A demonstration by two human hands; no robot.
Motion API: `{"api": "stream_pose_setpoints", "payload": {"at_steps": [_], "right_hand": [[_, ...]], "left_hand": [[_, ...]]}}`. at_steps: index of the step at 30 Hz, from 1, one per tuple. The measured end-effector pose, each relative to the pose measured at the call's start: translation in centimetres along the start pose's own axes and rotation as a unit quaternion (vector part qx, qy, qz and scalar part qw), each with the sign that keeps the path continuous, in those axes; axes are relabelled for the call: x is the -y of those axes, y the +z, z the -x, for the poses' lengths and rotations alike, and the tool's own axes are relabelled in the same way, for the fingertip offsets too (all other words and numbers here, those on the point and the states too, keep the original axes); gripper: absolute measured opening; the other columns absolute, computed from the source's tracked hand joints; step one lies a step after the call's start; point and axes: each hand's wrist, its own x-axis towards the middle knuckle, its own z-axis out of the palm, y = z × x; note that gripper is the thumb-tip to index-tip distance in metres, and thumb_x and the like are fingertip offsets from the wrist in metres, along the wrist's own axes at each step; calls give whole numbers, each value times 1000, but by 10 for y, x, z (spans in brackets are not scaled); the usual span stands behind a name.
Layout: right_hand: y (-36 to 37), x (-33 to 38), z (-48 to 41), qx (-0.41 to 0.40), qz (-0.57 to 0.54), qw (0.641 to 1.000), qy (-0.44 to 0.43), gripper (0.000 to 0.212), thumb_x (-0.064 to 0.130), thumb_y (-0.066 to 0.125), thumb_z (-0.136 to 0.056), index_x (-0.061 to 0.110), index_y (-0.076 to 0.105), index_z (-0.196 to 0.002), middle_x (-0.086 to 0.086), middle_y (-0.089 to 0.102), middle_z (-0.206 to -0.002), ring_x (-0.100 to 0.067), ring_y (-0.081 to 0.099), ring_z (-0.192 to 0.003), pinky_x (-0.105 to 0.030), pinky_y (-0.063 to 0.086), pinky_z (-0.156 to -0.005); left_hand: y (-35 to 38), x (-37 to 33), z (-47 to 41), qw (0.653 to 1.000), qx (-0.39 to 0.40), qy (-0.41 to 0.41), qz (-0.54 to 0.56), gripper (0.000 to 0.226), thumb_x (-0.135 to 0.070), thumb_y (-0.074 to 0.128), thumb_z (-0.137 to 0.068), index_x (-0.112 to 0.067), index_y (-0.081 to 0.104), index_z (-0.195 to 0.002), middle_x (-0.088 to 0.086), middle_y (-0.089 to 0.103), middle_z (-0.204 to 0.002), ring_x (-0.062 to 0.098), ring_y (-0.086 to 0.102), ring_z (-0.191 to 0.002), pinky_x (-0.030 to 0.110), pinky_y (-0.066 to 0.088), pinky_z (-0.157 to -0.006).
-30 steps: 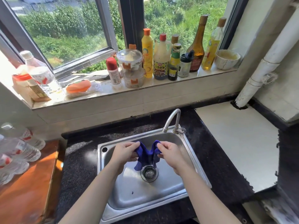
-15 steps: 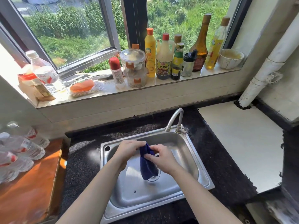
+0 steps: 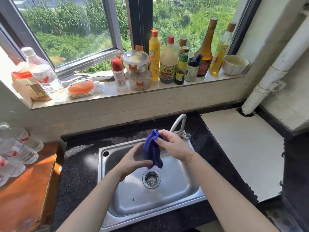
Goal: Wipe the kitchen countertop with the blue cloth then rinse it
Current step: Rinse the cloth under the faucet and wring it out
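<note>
Above the steel sink (image 3: 175,195), the grip of the right hand (image 3: 173,146) pinches the top of the blue cloth (image 3: 153,151), which hangs below it beside the released left hand (image 3: 132,162).

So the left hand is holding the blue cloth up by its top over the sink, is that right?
No, it is the right hand that holds the blue cloth up by its top over the sink, as the head view shows.

Head view looks down, close over the sink (image 3: 107,190)
</note>
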Motion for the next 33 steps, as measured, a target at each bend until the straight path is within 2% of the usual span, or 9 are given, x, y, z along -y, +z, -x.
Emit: {"api": "stream_pose_setpoints", "payload": {"at_steps": [6, 10, 13, 16, 19, 23, 27, 30, 33], "right_hand": [[-24, 22, 4, -50, 3, 998, -32, 13, 13, 58, -100, 12, 65, -111, -6, 67, -105, -15, 61, -94, -31, 51, -89], [-55, 7, 15, -119, 206, 971, -35, 15, 17, 71, -93, 32, 70, -94, 6, 66, -96, 4, 63, -84, -28, 53, -90], [-63, -11, 22, -102, 280, 954, 11, 9, 26, 71, -91, 21, 75, -98, 2, 69, -85, -4, 66, -82, -38, 50, -97], [-62, -20, 25, -111, 260, 959, 30, 15, 14, 69, -93, 10, 72, -107, 10, 62, -87, 8, 61, -77, -25, 49, -87], [-59, -24, 23, -69, 276, 957, 50, 38, 5, 66, -89, 16, 64, -126, 10, 63, -112, 9, 60, -99, -16, 46, -90], [-57, -24, 8, -37, 313, 945, 86, 84, 19, 60, -71, 45, 34, -147, 4, 41, -143, -19, 44, -131, -43, 46, -105], [-45, -10, 2, -30, 334, 940, 63, 77, 25, 72, -80, 36, 38, -149, 3, 44, -130, -12, 51, -114, -36, 49, -100], [-39, -12, 1, -23, 362, 932, 18, 71, 27, 75, -82, 30, 45, -146, 5, 49, -135, -7, 46, -124, -24, 35, -106], [-30, -9, -3, 10, 339, 941, 7, 57, 29, 72, -83, 35, 53, -137, 14, 63, -126, -3, 57, -116, -24, 46, -99]], "left_hand": [[17, -21, -20, 998, -29, 52, 13, 21, -15, 75, -86, -18, 72, -107, -6, 75, -96, 7, 64, -89, 16, 49, -77], [8, -17, -20, 997, -67, 44, 16, 19, -14, 73, -86, -8, 69, -104, 5, 75, -92, 11, 62, -81, 26, 47, -78], [1, -21, -20, 996, -71, 49, -14, 8, -5, 71, -89, -7, 69, -96, -4, 73, -79, 5, 62, -71, 15, 46, -68], [-2, -32, -20, 996, -57, 66, -32, 9, -7, 74, -85, -10, 69, -92, 3, 74, -80, 8, 63, -71, 18, 49, -69], [-6, -48, -17, 995, -48, 81, -42, 19, -22, 73, -75, -14, 69, -91, 13, 75, -89, 13, 63, -74, 29, 50, -74], [-9, -71, -16, 991, -27, 104, -74, 22, -21, 68, -71, -10, 68, -90, 13, 73, -82, 13, 62, -72, 29, 49, -71], [-11, -81, -15, 987, -7, 127, -96, 15, -16, 68, -73, -13, 68, -88, -1, 70, -76, 11, 61, -71, 27, 49, -71], [-12, -86, -14, 987, 13, 129, -100, 13, -10, 68, -78, -10, 69, -90, 3, 71, -79, 12, 62, -73, 28, 49, -72], [-9, -90, -15, 983, 30, 133, -120, 15, -12, 69, -74, -11, 69, -90, 12, 72, -81, 14, 62, -73, 30, 50, -73]]}}
